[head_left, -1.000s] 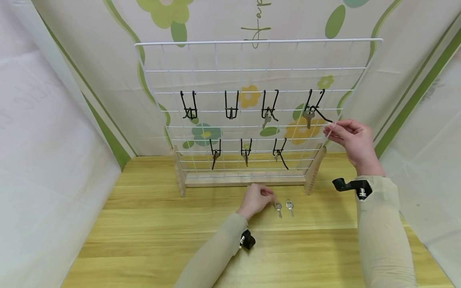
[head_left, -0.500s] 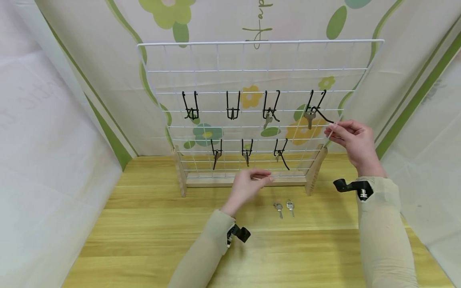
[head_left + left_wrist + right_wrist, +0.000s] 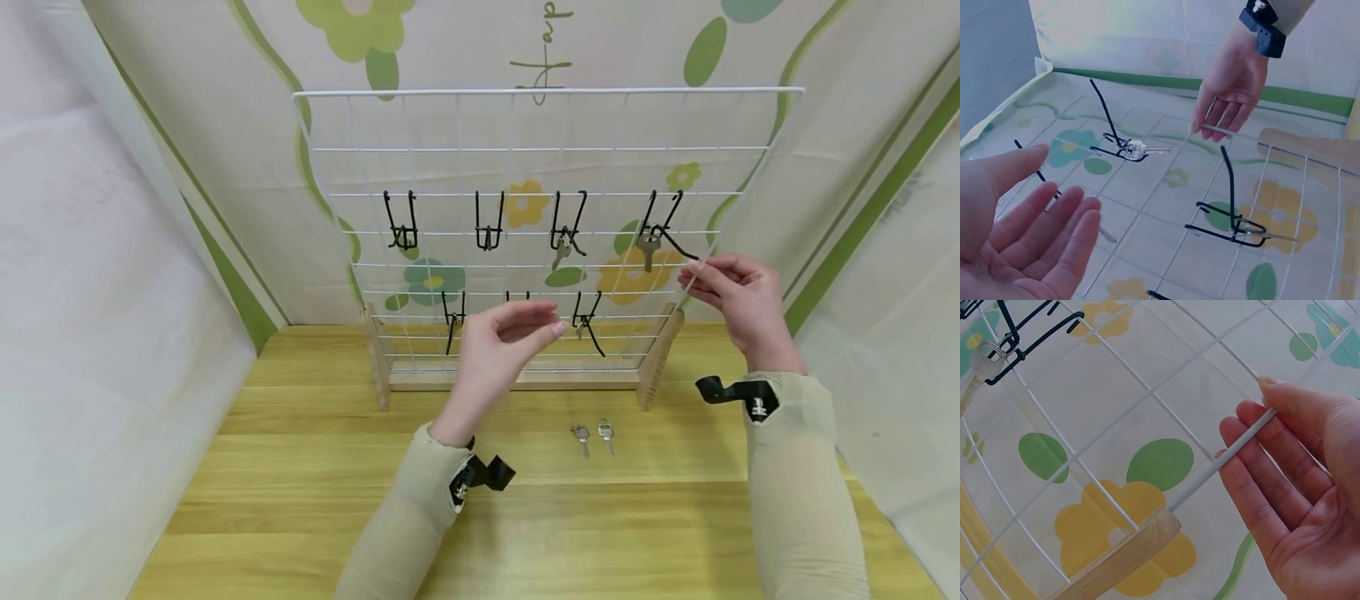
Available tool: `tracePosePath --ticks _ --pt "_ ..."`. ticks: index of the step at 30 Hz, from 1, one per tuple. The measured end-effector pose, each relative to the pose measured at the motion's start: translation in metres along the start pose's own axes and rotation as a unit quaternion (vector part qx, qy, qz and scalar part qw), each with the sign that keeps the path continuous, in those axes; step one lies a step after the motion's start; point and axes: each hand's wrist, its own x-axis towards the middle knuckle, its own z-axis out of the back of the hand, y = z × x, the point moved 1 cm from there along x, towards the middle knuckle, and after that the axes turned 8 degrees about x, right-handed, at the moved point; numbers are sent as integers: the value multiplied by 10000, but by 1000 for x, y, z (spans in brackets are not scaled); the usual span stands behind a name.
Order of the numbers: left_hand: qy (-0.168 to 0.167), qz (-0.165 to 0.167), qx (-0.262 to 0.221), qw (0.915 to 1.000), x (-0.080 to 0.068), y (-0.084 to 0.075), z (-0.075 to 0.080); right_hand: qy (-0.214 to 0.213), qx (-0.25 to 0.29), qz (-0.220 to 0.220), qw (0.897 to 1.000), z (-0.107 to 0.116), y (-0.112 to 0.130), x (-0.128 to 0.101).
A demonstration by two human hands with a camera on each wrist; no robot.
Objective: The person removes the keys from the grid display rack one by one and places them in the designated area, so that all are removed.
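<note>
Left hand (image 3: 495, 346) hovers empty, fingers loosely bent, before the white rack (image 3: 548, 89); right hand (image 3: 741, 310) pinches the rack's side; two keys (image 3: 605, 430) lie on the surface (image 3: 660, 533); more keys (image 3: 649, 245) hang from black hooks (image 3: 1231, 187), one hook mostly hidden; unhooking seems the step, likely needing a fingertip pinch next.

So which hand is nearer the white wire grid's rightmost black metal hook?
Right. The right hand holds the grid beside the hook; the left hand is lower, farther left.
</note>
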Motion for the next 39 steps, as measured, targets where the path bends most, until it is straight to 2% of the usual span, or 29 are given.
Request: tracePosePath --ticks 3,5,11,16,20,28,33,39 --pt "-159 -224 53 9996 13 -4 0 4 0 -13 10000 0 0 0" --pt "-194 -256 88 9994 21 -5 0 7 4 -34 10000 0 -1 -1" --pt "-284 -12 273 9992 45 -8 -6 45 36 -6 10000 1 -2 -1" --pt "-395 194 428 9981 59 -10 -8 72 83 20 9999 1 -3 -1" --pt "-546 289 459 9970 64 -10 -9 85 77 57 9999 2 -2 0" --pt "-724 236 404 9963 69 -8 -12 119 18 109 9999 2 -1 0" --pt "-754 136 372 9964 71 -7 -14 130 24 138 9998 2 -2 1" --pt "-827 -17 614 9947 75 -10 -15 116 -22 129 9998 2 -2 1"
